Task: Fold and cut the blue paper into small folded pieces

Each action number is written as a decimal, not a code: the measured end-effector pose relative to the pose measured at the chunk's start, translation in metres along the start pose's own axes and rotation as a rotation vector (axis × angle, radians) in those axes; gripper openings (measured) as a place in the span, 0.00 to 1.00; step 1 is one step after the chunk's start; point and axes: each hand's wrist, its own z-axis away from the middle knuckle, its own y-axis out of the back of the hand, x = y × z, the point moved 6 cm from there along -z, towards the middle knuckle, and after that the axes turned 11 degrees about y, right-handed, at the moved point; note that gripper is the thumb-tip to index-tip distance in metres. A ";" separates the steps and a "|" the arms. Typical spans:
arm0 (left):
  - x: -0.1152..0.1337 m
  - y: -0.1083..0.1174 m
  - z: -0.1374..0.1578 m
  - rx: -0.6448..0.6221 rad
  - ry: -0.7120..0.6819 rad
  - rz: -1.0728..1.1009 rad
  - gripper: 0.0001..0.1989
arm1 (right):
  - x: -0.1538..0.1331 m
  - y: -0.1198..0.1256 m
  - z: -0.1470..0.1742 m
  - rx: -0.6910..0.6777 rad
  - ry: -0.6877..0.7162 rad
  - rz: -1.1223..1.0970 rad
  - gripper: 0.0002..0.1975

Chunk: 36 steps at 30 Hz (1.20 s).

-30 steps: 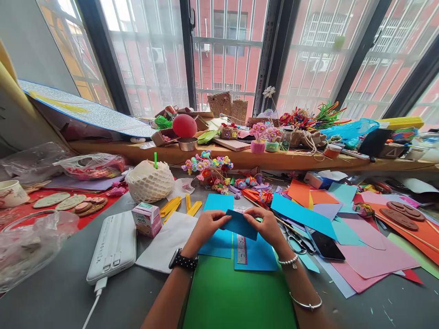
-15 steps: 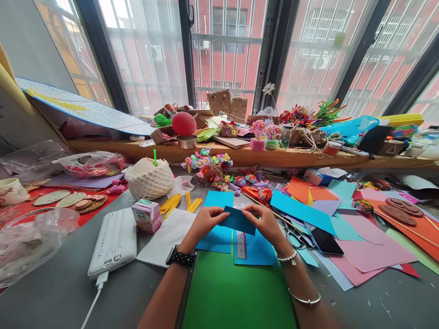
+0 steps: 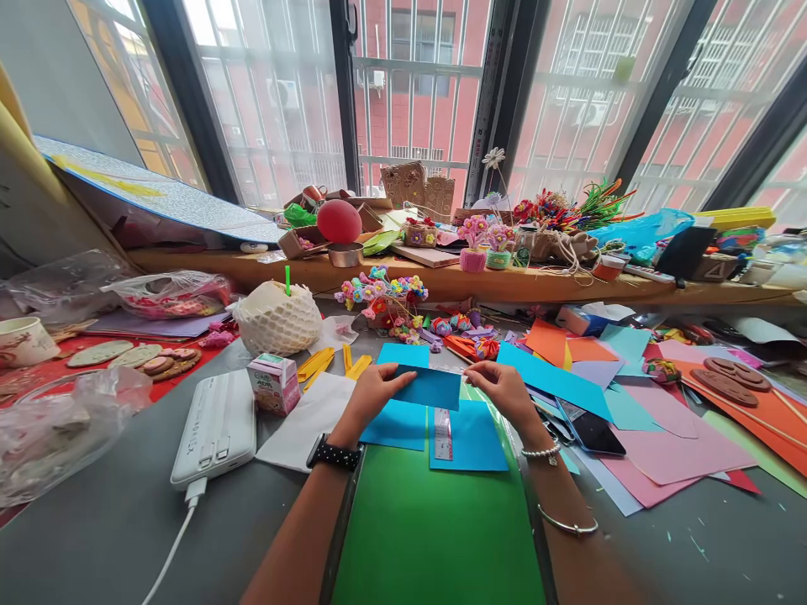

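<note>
My left hand (image 3: 379,393) pinches the left end of a small blue piece of paper (image 3: 432,389), held up above the green mat (image 3: 441,529). By the paper's right edge, my right hand (image 3: 501,391) has its thumb and fingertips closed together; whether they grip anything there is too small to make out. Beneath lie larger blue paper sheets (image 3: 482,437), with a patterned ruler (image 3: 443,435) on the right one. Another blue strip of paper (image 3: 555,382) rests to the right of my right hand.
Left of the mat are a white power bank (image 3: 218,428) with a cable, a small drink carton (image 3: 275,385) and a net-wrapped coconut (image 3: 277,323). A phone (image 3: 591,428) and coloured paper sheets (image 3: 674,441) lie on the right. Crafts crowd the wooden ledge (image 3: 403,286) behind.
My right hand has moved slightly right, from gripping the paper's right end to its edge. The paper has turned more level, showing more of its face.
</note>
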 end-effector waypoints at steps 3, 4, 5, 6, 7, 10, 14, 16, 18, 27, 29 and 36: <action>-0.001 -0.003 0.000 -0.035 0.000 0.008 0.19 | -0.006 -0.004 0.001 0.009 0.026 -0.021 0.13; -0.001 -0.005 0.000 -0.053 0.000 0.012 0.20 | -0.009 -0.008 0.001 -0.012 0.043 -0.023 0.13; -0.001 -0.006 0.001 -0.072 0.004 0.027 0.20 | -0.013 -0.012 0.001 -0.043 0.060 -0.021 0.13; -0.001 -0.007 0.001 -0.088 0.012 0.056 0.19 | -0.015 -0.017 0.001 -0.071 0.070 -0.019 0.12; 0.000 -0.008 0.001 -0.096 0.026 0.108 0.18 | -0.017 -0.021 0.001 -0.085 0.071 -0.025 0.12; -0.001 -0.010 0.002 -0.126 0.109 0.339 0.15 | -0.013 -0.021 0.001 0.002 0.015 -0.115 0.13; -0.002 -0.018 0.004 -0.202 0.211 0.496 0.17 | -0.005 -0.017 0.003 0.150 -0.083 -0.297 0.15; -0.002 -0.018 0.004 -0.176 0.209 0.515 0.16 | -0.005 -0.020 0.004 0.137 -0.110 -0.359 0.15; -0.003 -0.015 0.003 -0.113 0.189 0.529 0.17 | -0.007 -0.026 0.005 0.088 -0.132 -0.405 0.15; -0.002 -0.012 0.004 -0.046 0.145 0.493 0.17 | -0.008 -0.034 0.007 -0.035 -0.167 -0.417 0.15; -0.002 -0.013 0.004 -0.054 0.151 0.476 0.16 | -0.007 -0.034 0.007 -0.045 -0.164 -0.427 0.15; 0.000 -0.017 0.005 -0.117 0.127 0.400 0.17 | -0.005 -0.030 0.006 -0.005 -0.143 -0.416 0.15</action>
